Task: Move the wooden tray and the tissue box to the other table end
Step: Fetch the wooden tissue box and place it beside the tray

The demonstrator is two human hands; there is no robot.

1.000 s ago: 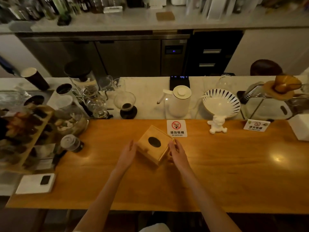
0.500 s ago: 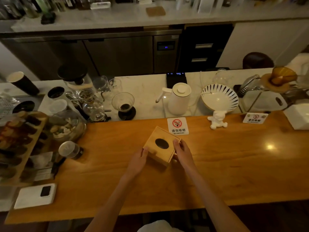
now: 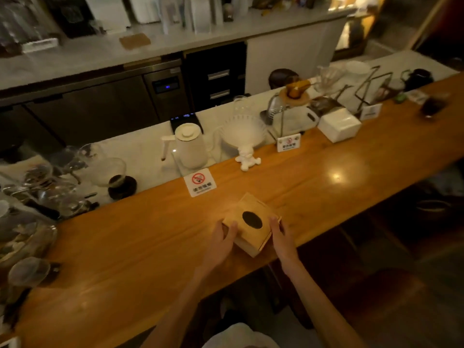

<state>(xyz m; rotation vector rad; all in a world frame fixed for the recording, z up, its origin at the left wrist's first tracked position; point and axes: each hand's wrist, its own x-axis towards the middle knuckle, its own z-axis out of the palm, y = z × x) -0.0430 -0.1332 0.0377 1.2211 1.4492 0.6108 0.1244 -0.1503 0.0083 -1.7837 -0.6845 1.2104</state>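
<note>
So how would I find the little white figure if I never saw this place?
Look along the long wooden table to its far edge, where the white kettle stands just behind it. Right of the kettle, under a wide white bowl, stands the small white figure. It is the only toy-like shape there; the no-smoking signs beside it are flat cards.

Blurred edges, hidden contact

The glassware [image 3: 37, 194] at the left blurs into dark shapes; the sign [image 3: 200, 182] lettering is unreadable; the fingers [image 3: 232, 228] cover the tissue box [image 3: 251, 223] sides, and the desk [image 3: 150, 247] runs off-frame.
</note>
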